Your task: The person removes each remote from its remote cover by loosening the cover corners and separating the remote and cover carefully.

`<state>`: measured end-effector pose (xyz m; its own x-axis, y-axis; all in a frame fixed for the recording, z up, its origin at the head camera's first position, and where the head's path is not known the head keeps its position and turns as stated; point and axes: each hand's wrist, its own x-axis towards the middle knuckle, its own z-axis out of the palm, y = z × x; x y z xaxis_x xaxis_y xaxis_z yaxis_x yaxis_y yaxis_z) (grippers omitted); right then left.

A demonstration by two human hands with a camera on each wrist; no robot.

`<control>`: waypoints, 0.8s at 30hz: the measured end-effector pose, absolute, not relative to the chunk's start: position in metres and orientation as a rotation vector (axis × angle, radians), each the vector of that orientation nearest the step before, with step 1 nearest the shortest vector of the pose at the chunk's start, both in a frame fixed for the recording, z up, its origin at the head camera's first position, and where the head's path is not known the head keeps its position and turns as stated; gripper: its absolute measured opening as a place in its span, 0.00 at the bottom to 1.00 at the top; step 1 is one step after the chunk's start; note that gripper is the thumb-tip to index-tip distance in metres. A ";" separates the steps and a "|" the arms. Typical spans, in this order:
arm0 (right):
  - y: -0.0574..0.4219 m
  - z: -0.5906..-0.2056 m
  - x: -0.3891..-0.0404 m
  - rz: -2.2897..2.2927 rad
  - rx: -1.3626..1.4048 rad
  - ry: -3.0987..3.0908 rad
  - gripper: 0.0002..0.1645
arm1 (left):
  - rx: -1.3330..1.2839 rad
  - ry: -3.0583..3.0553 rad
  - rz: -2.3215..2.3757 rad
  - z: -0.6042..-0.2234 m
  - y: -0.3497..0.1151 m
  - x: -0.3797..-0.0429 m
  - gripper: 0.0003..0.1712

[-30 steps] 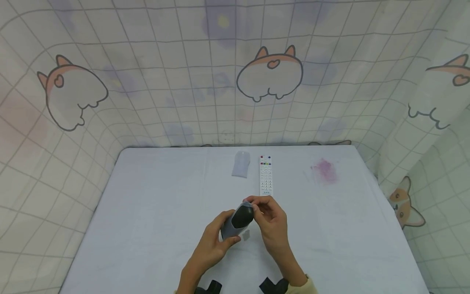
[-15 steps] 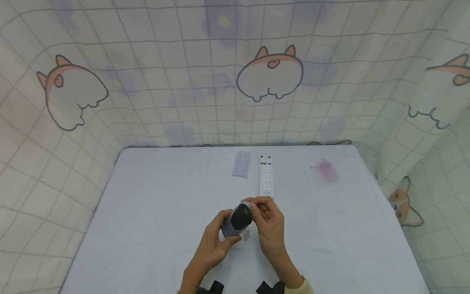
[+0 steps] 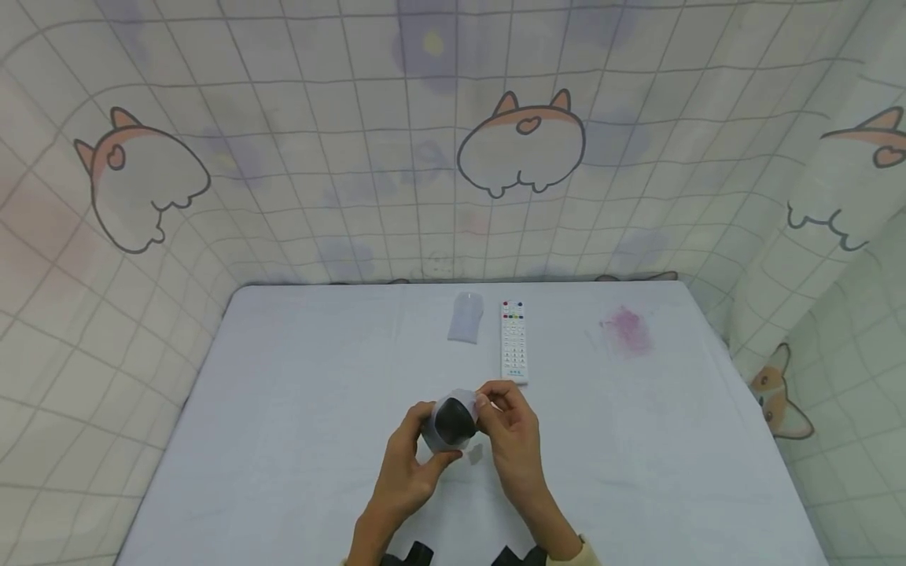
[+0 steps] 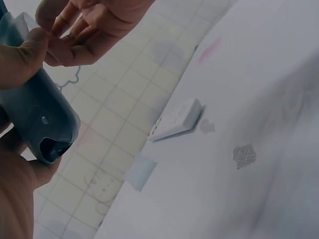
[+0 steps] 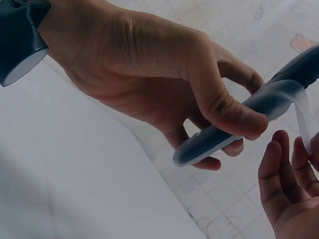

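Observation:
A dark, elongated handheld device (image 3: 454, 423) sits in a translucent sleeve (image 5: 279, 97); its exact kind is unclear. My left hand (image 3: 405, 475) grips it around the sides, thumb on one side and fingers on the other. With thumb and fingertips, my right hand (image 3: 515, 444) pinches the sleeve's edge at the device's upper right. In the right wrist view, a flap of the sleeve bends away from the dark body toward the right hand (image 5: 294, 199). An opening shows at one end of the device (image 4: 42, 117) in the left wrist view.
Beyond the hands, a white remote control (image 3: 513, 342) lies lengthwise on the white-covered table (image 3: 318, 409). Left of it is a flat translucent sleeve (image 3: 465, 317). A small grey patch (image 3: 476, 453) shows beside the hands, and a pink stain (image 3: 628, 330) marks the cloth at right.
Both hands have shifted slightly left. The device has turned so that its dark end faces the head view more directly, and the sleeve's edge stands farther out at the right hand's fingertips.

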<state>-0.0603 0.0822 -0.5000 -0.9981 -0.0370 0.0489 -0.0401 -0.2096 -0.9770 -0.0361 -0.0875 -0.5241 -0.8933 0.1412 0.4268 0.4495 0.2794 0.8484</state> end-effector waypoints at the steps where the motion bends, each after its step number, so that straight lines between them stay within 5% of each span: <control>1: 0.082 -0.500 -0.060 2.433 0.098 -1.991 0.13 | -0.550 -2.255 -1.669 -0.524 -0.087 -0.036 0.40; 24: 0.093 -0.501 -0.062 2.542 0.198 -2.031 0.20 | -0.430 -2.141 -1.647 -0.536 -0.076 -0.037 0.38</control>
<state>-0.0617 0.0928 -0.5012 -0.9857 -0.1673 0.0211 0.0164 -0.2195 -0.9755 -0.0372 -0.0760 -0.5361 -0.8713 -0.0020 0.4908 0.4739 0.2567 0.8424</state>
